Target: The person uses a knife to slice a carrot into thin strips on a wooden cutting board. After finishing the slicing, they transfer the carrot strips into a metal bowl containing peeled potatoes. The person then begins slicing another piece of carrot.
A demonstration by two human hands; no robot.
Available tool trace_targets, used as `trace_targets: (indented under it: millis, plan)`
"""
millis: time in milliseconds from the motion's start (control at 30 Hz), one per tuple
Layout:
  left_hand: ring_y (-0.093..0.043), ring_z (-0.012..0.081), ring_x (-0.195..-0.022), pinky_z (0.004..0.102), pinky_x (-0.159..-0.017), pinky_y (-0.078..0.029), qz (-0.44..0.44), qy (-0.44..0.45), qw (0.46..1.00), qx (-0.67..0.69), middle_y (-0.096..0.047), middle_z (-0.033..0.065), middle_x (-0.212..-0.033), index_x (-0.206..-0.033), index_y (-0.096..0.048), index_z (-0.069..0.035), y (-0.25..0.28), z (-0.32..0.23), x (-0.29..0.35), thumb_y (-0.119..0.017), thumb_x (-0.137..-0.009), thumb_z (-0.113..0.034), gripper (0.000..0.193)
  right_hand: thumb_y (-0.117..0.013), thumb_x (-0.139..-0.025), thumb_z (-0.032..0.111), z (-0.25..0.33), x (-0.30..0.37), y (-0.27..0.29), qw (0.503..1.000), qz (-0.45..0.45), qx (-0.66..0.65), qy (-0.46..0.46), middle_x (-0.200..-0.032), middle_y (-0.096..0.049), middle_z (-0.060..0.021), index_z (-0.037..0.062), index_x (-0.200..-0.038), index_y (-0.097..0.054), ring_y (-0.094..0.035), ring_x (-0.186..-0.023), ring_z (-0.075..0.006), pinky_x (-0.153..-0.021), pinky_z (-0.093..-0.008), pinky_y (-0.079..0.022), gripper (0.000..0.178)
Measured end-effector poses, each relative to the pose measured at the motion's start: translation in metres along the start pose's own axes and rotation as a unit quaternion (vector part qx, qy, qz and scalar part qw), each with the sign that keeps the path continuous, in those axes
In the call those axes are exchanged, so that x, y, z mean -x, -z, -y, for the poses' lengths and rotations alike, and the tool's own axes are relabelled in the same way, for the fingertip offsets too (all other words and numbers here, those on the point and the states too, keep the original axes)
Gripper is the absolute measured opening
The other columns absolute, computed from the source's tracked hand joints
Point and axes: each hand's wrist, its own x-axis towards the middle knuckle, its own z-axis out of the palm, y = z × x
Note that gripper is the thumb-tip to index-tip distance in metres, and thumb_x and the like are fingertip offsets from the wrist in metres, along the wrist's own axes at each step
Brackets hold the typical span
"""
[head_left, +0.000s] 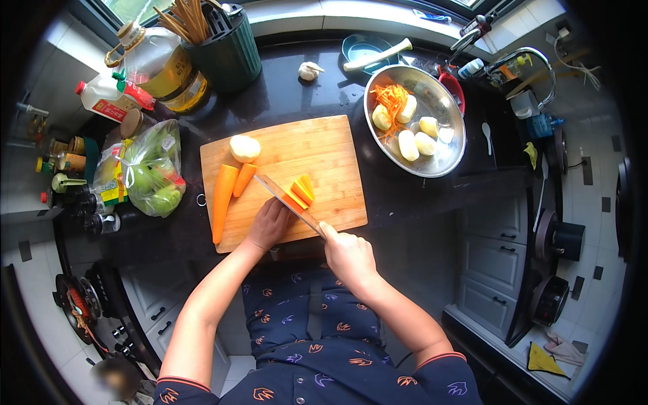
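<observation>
My right hand (349, 256) is wrapped round the handle of a kitchen knife (275, 190), whose blade slants across the wooden cutting board (332, 152). My left hand (270, 224) rests on the board with its fingers curled against the near side of the blade; what they press on is hidden. Beyond the blade lie cut carrot slices (303, 189), leaning on one another. To the left on the board are a long peeled carrot (223, 202), a shorter carrot piece (244, 179) and a peeled potato (244, 148).
A metal bowl (449, 150) at the right holds carrot shreds (390, 108) and several peeled potatoes. Behind are a garlic bulb (310, 71) and a blue-green bowl (358, 47). Leftward stand a bag of green vegetables (154, 175), an oil jug (158, 64) and a chopstick holder (229, 57).
</observation>
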Motion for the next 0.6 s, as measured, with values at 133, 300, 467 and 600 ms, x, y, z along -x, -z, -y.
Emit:
trace_targets:
  millis: [133,300,467,600]
  plan:
    - [-0.063,0.0351,-0.105,0.0407,-0.091,-0.056,0.009,0.004,1.000,0.003,-0.063,0.0174,-0.111,-0.106,-0.065,0.000,-0.001,0.001,0.002,-0.075,-0.085,-0.014,0.027,-0.060,-0.094,0.011,-0.002,0.004,-0.005,1.000,-0.001,-0.014,-0.023,-0.069,-0.068,-0.0193,0.0088,-0.121,-0.065,-0.069,-0.062,-0.0378,-0.058,-0.0476,-0.057,0.028]
    - [-0.063,0.0354,-0.106,0.0406,-0.091,-0.056,0.007,0.008,1.000,0.011,-0.063,0.0174,-0.112,-0.106,-0.065,0.000,-0.001,0.001,0.002,-0.075,-0.084,-0.014,0.027,-0.060,-0.090,0.007,-0.003,0.003,-0.001,1.000,0.004,0.011,0.006,-0.068,-0.068,-0.0155,0.0029,-0.124,-0.063,-0.071,-0.059,-0.0332,-0.055,-0.0429,-0.059,0.034]
    - [-0.063,0.0349,-0.107,0.0401,-0.092,-0.055,0.009,0.007,1.000,0.010,-0.063,0.0173,-0.113,-0.105,-0.065,0.000,0.000,0.002,0.001,-0.073,-0.085,-0.014,0.026,-0.060,-0.090,0.007,-0.003,0.005,0.010,0.999,0.036,0.024,0.001,-0.068,-0.068,-0.0158,0.0032,-0.122,-0.063,-0.071,-0.059,-0.0339,-0.054,-0.0436,-0.058,0.033]
    - [-0.062,0.0343,-0.109,0.0400,-0.093,-0.055,0.009,0.002,1.000,0.004,-0.063,0.0170,-0.115,-0.105,-0.066,-0.001,-0.002,0.004,0.004,-0.072,-0.085,-0.013,0.024,-0.060,-0.090,0.007,-0.005,0.008,0.009,0.999,0.037,0.021,-0.004,-0.067,-0.068,-0.0163,0.0029,-0.120,-0.062,-0.071,-0.059,-0.0343,-0.055,-0.0438,-0.059,0.031]
